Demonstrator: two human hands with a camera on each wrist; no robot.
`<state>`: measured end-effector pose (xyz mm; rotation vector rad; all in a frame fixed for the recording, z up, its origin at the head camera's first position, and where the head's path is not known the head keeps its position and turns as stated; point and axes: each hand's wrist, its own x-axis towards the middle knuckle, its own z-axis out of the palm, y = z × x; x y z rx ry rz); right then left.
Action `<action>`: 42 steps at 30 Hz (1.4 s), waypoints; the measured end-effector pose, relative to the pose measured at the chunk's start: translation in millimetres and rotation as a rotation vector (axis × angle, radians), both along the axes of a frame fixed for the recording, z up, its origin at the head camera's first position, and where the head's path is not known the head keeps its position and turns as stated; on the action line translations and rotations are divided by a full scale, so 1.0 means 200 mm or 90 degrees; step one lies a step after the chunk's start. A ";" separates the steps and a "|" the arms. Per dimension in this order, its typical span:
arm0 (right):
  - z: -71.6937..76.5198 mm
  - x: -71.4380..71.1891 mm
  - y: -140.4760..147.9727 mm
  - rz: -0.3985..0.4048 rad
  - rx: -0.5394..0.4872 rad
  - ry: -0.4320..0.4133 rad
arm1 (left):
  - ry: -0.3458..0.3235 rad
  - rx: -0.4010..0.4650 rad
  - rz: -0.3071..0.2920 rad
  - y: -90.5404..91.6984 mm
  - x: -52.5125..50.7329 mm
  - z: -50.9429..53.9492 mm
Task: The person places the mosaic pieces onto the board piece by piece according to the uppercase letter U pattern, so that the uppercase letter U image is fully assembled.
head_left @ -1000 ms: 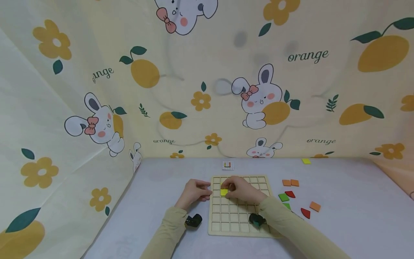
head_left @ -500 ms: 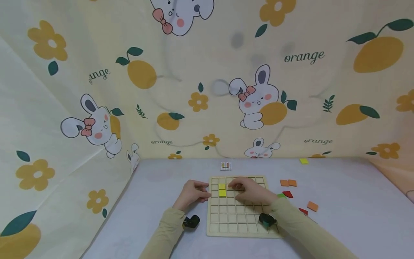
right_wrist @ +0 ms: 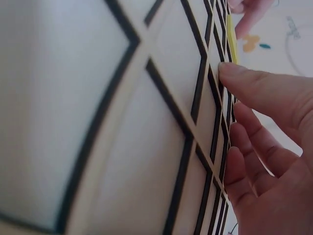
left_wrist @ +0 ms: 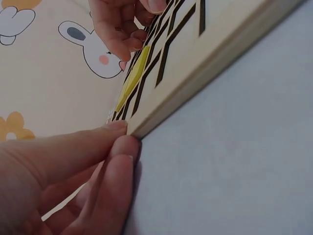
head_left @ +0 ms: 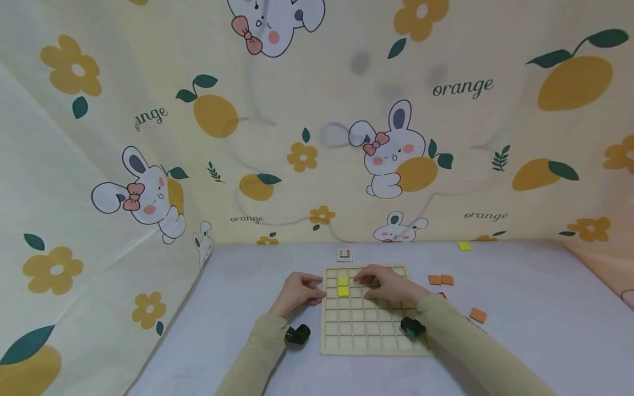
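Note:
A pale wooden grid board (head_left: 346,329) lies on the table. Two yellow square tiles (head_left: 343,286) sit one below the other in its upper left cells. At the board's left edge my left hand (head_left: 299,293) pinches the rim; in the left wrist view its fingertips (left_wrist: 117,126) meet there. Over the upper right part of the board is my right hand (head_left: 388,285), fingers loosely bent, nothing between them. In the right wrist view the thumb (right_wrist: 244,76) lies against the grid, close to the yellow tiles (right_wrist: 232,39).
Behind the board lies a small printed card (head_left: 345,254) with a coloured pattern. To the right are orange tiles (head_left: 441,280), another orange tile (head_left: 477,315) and a red piece (head_left: 442,295) partly behind my sleeve. A yellow tile (head_left: 464,246) lies at the table's back edge.
My right hand has let go of the upper yellow tile and moved right, baring both tiles. Most recently the board has shifted slightly away and to the right, the left hand moving with it.

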<state>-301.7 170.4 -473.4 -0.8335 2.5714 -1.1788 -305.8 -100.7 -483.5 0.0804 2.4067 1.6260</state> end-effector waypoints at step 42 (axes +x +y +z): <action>0.02 -0.10 1.11 -0.348 0.049 -0.031 | -0.018 0.044 0.002 0.01 -0.05 -0.04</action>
